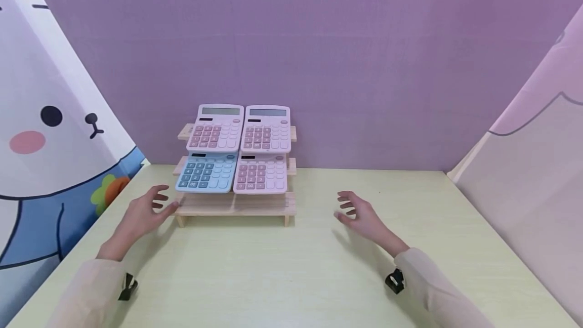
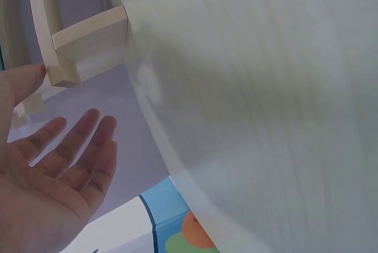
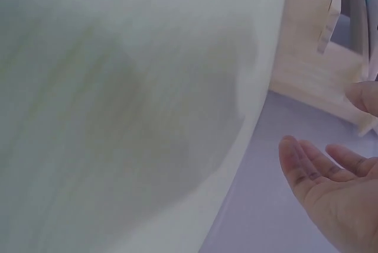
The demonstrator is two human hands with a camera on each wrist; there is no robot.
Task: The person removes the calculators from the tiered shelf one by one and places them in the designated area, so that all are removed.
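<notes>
A tiered wooden rack (image 1: pixel 237 205) stands on the table toward the back left. Two pink calculators, a left one (image 1: pixel 216 128) and a right one (image 1: pixel 266 129), lean side by side on its upper part. Below them lean a blue calculator (image 1: pixel 207 172) and another pink calculator (image 1: pixel 260 173), their tops overlapped by the upper pair. My left hand (image 1: pixel 144 215) is held beside the rack's left end, thumb tip close to the lowest shelf, fingers relaxed and holding nothing. Well to the right of the rack, my right hand (image 1: pixel 364 219) hovers over the table, fingers loosely bent and apart from everything.
The pale wood-grain table (image 1: pixel 282 277) meets a purple backdrop (image 1: pixel 319 65) right behind the rack. Cartoon-printed cloth (image 1: pixel 59 90) hangs along the left side, and a pink and white cloth (image 1: pixel 537 156) along the right. Black straps show at both wrists.
</notes>
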